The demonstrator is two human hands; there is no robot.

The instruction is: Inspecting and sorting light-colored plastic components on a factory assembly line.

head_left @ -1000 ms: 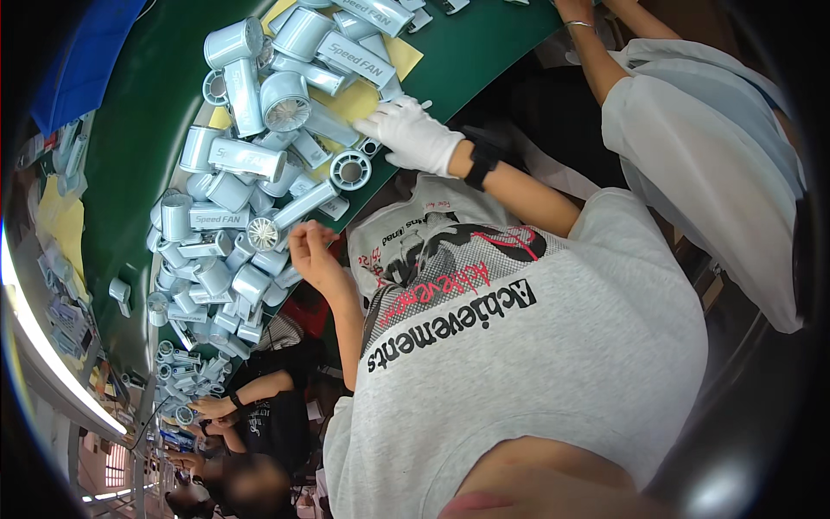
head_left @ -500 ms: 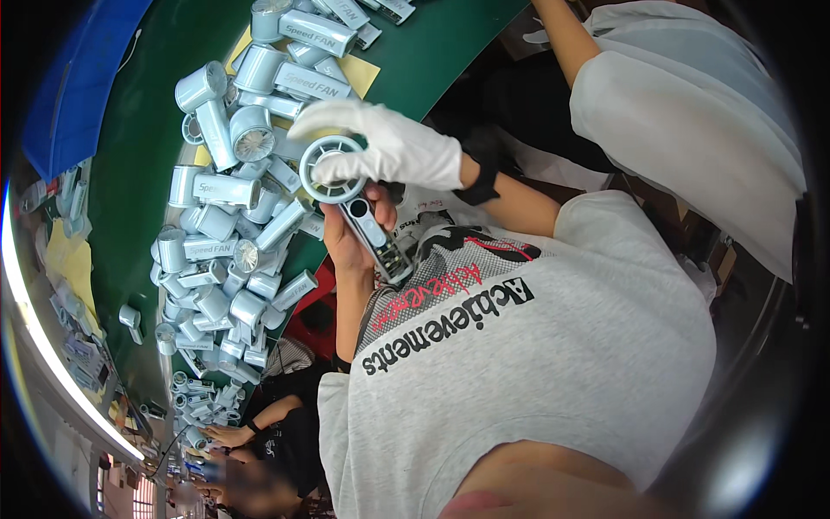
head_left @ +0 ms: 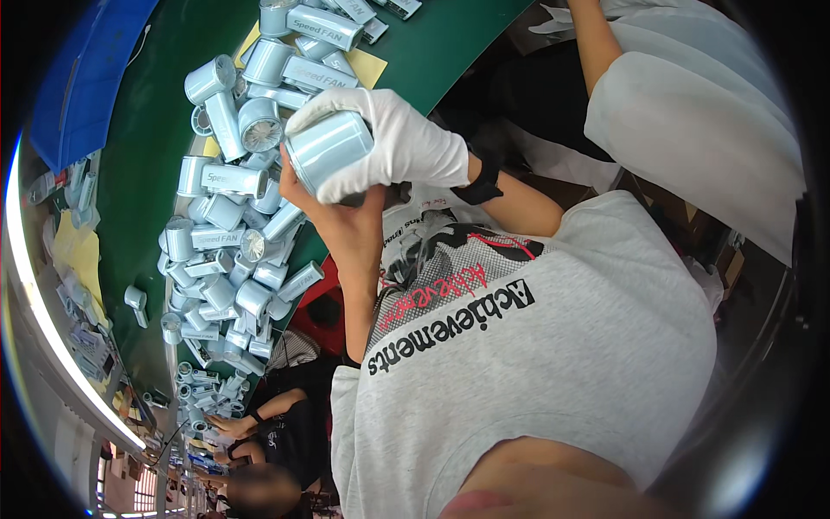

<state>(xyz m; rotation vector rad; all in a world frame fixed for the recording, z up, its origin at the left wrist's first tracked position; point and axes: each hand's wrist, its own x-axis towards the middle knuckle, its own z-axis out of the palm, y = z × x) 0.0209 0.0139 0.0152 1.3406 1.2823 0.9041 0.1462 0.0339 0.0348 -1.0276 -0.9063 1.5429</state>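
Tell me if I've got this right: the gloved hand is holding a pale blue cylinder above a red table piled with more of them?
Not quite. The head view shows the table is green, not red. The gloved right hand does hold a pale blue cylinder, with many more cylinders piled on the table.

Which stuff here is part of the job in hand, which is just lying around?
In hand:
- pale blue fan housing, held up off the table
- gloved right hand wrapped over it
- bare left hand under it

Lying about:
- heap of fan housings on the green table
- yellow sheet
- blue bin
- co-worker's arm, far end
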